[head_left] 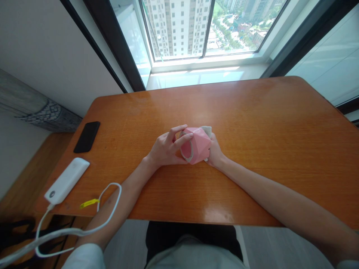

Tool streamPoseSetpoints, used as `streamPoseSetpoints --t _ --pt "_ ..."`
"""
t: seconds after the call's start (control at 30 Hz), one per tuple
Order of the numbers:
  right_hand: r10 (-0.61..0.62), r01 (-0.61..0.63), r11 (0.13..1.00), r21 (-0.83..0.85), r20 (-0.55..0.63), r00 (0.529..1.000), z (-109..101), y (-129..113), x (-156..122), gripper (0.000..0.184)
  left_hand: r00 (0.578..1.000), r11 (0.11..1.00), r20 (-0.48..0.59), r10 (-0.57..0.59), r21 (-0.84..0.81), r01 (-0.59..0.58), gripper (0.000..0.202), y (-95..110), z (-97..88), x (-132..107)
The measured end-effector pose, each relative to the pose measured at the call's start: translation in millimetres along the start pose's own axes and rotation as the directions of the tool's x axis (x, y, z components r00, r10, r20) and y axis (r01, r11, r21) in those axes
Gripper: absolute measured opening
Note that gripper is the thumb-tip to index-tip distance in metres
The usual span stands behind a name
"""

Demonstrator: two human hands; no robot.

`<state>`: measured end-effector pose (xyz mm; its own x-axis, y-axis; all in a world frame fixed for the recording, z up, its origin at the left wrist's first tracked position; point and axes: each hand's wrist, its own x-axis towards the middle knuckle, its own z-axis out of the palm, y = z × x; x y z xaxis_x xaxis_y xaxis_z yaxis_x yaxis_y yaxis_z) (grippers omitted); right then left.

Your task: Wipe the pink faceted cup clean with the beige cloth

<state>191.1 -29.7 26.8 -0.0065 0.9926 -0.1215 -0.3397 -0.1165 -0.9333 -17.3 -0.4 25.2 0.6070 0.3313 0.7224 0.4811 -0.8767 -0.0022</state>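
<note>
A pink faceted pot (198, 144) is held above the middle of the table, tipped so that its pale-rimmed opening faces left. My left hand (171, 147) grips it at the opening, with fingers laid over the rim and the thumb side below. On the pot's other side, my right hand (215, 151) is closed on a light grey cloth (206, 130) pressed against the pot. Part of the cloth sticks out above the fingers. The right fingertips are hidden behind the pot.
On the left of the wooden table (266, 149) lie a black phone (87, 137) and a white power bank (67, 180). A white cable (56, 234) with a yellow tag (89, 203) loops over my left forearm. A window (207, 30) stands beyond the table's far edge.
</note>
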Motion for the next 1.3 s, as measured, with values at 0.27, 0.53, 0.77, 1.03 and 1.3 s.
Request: streamPoseSetpoints --t 0.27,0.53,0.77,1.03,1.3 --pt "0.011 -0.01 1.0 0.021 -0.046 0.999 -3 3 -1 0.03 0.999 0.999 0.005 -0.035 -0.037 0.035 0.091 2 -0.6 1" --pt "-0.022 0.022 1.0 0.022 -0.039 0.999 -1 2 0 0.034 0.998 0.993 0.008 -0.06 -0.099 0.06 0.096 1 1.5 -1" --pt "-0.064 0.064 0.998 -0.011 -0.052 0.997 -5 4 -1 0.025 0.978 0.945 0.104 -0.183 -0.255 0.204 0.114 7 -0.2 -1" --pt "-0.086 0.085 0.996 -0.025 -0.068 0.994 -4 2 -3 0.027 0.937 0.866 0.179 -0.3 -0.361 0.346 0.123 10 0.7 1" --pt "-0.185 0.182 0.983 -0.031 -0.141 0.973 -3 1 -4 0.02 0.9 0.807 0.242 -0.363 -0.4 0.434 0.126 13 1.6 1"
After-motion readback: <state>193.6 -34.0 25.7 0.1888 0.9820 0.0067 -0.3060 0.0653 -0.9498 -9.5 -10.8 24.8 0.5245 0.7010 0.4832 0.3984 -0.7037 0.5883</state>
